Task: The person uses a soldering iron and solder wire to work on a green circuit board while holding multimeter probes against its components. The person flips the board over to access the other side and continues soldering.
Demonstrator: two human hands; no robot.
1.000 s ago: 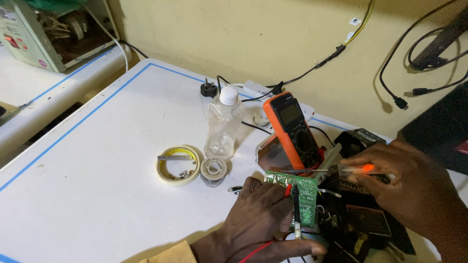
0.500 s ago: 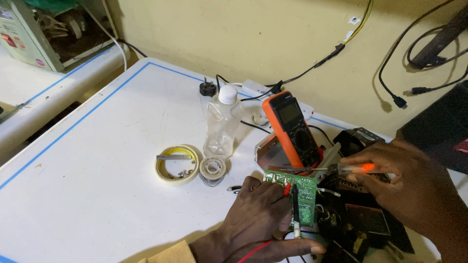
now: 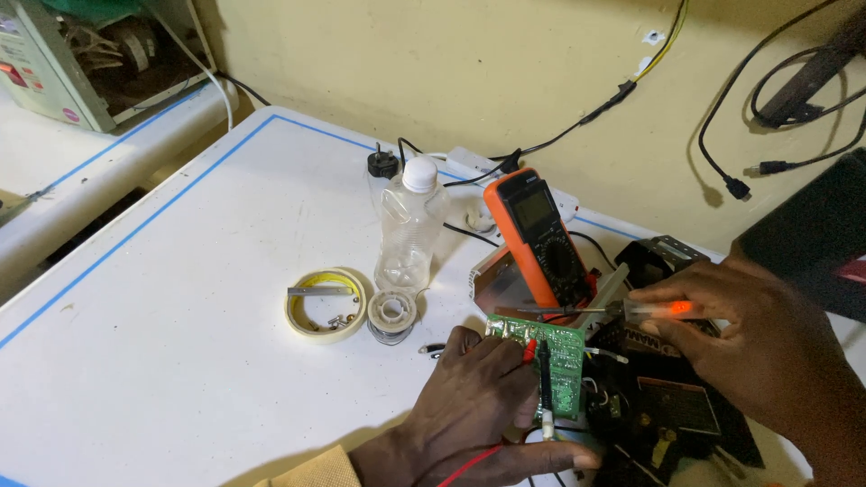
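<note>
Left hand (image 3: 478, 397) lies flat, fingers pinching two probes (image 3: 541, 379) on the green board (image 3: 557, 356); right hand (image 3: 749, 347) curls tight around a screwdriver (image 3: 622, 311)

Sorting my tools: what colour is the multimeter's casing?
Orange, with a dark face; the multimeter shows in the head view.

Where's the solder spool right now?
In the head view, the solder spool sits mid-table, between the tape roll and the circuit board, before the plastic bottle.

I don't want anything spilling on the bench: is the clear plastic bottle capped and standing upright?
Yes. The clear plastic bottle stands upright on the white table, and its white cap is on. It looks empty.
</note>
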